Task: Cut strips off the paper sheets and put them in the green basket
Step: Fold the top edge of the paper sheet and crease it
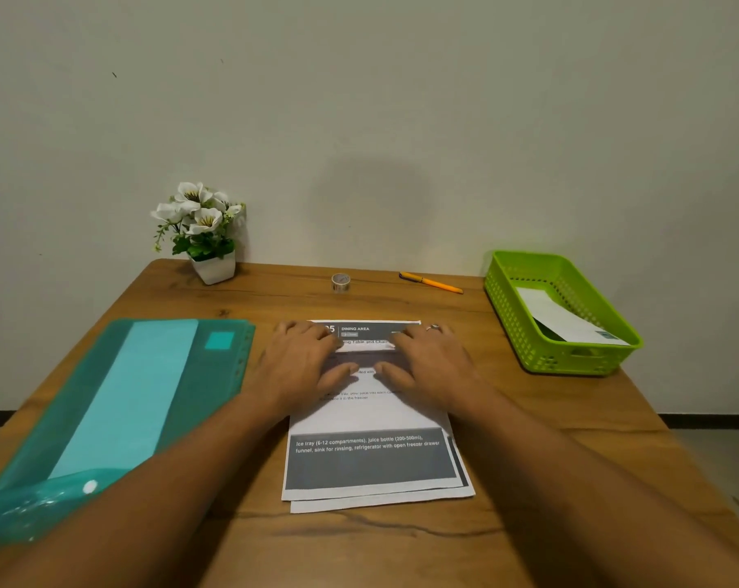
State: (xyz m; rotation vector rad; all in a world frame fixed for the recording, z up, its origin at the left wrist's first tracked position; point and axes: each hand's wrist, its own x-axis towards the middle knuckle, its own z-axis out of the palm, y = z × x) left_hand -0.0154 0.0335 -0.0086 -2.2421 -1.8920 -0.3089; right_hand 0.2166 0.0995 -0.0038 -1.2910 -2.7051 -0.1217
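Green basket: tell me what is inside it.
The green basket holds a white paper strip lying aslant, with something dark under it. The basket's near wall hides the rest of the floor.

Both hands flat on the printed paper sheets [372,460] mid-table, left hand [302,362] and right hand [429,367] side by side, fingers spread, pressing down near the top edge, maybe on a fold. Green basket [524,328] sits off right with a white strip [562,318] in it. Teal folder [117,401] lies left.
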